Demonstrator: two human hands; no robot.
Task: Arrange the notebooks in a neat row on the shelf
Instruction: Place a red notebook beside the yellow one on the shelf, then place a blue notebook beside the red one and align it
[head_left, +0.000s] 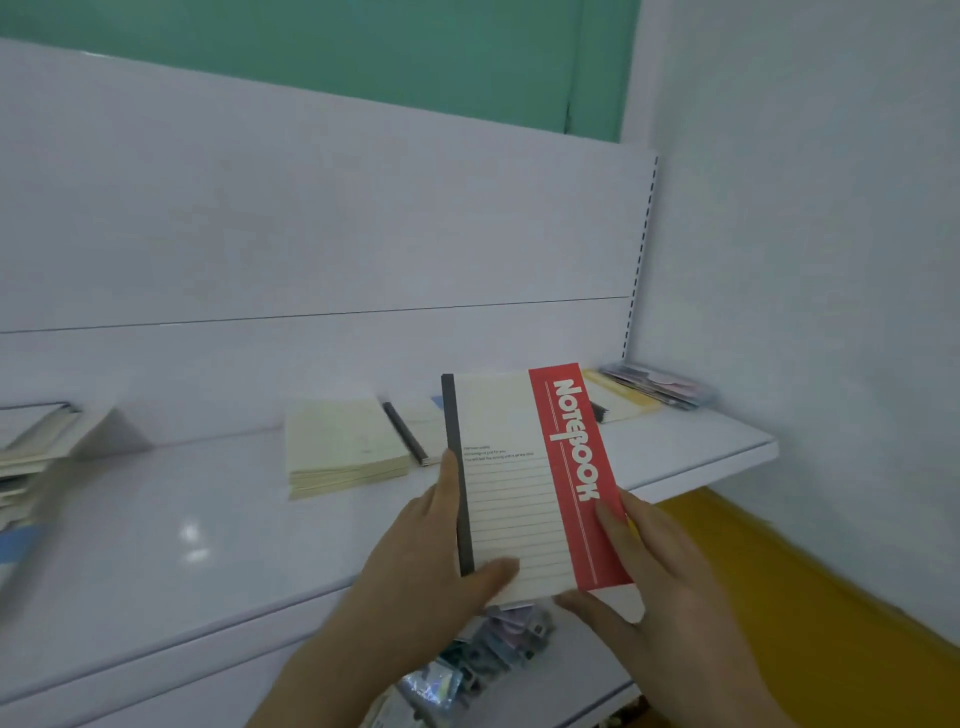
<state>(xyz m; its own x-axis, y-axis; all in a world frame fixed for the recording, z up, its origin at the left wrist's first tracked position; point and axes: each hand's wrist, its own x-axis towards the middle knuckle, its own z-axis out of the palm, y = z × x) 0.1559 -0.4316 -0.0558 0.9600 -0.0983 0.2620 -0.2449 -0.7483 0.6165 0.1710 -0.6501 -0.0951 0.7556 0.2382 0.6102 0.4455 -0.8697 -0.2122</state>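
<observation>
A white retail shelf (208, 545) backed by a white panel, with a green wall above and a yellow floor at lower right. Both hands hold one cream-and-red notebook (524, 478) above the shelf's front edge, cover toward the camera. The left hand (415, 561) grips the black spine side, thumb curled over the cover; the right hand (654, 577) pinches the red edge at its lower corner.

To place it well, lower it flat beside the cream stack (345, 447) near the back edge, spine parallel to that stack's sides and front edges level.

Count: one notebook in hand; one cream stack; one black-spined notebook (408, 428) just beside it; at least one more at the right end, partly hidden; a blurred pile (36, 457) at the left end, number unclear.
</observation>
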